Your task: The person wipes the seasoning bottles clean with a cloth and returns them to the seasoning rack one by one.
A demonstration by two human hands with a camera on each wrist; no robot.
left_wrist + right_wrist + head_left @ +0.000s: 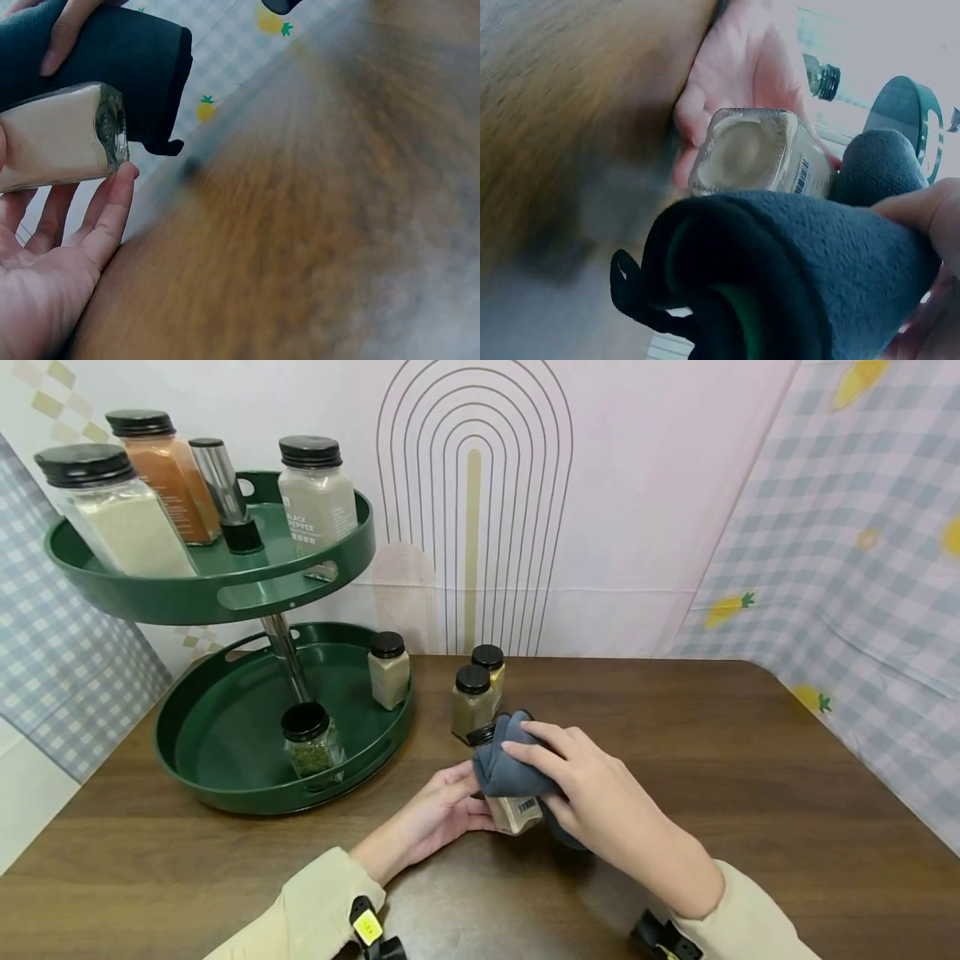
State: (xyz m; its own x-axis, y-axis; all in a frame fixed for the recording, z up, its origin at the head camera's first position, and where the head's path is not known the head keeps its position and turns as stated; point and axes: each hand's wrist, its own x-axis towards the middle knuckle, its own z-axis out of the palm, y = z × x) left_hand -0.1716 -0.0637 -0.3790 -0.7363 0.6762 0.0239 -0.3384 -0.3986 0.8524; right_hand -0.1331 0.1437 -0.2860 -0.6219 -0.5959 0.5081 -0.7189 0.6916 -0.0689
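Note:
My left hand (442, 810) grips a square glass spice jar (517, 814) with pale contents, tilted above the table. In the left wrist view the fingers (112, 214) curl under the jar's side, close to its thick glass base. With my right hand (600, 789) I hold a folded grey-blue cloth (510, 766), pressed around the upper part of the jar. The right wrist view shows the jar's bottom (742, 154) and a barcode on one side. Dark edging and a small loop (626, 274) hang from the cloth. The cloth hides most of the jar's label.
Two small black-capped jars (472, 697) stand just beyond my hands. At the left, a two-tier green tray (213, 797) holds small jars below; larger jars and a silver cylinder (225, 489) stand on top. The wooden table (712, 752) meets a patterned backdrop.

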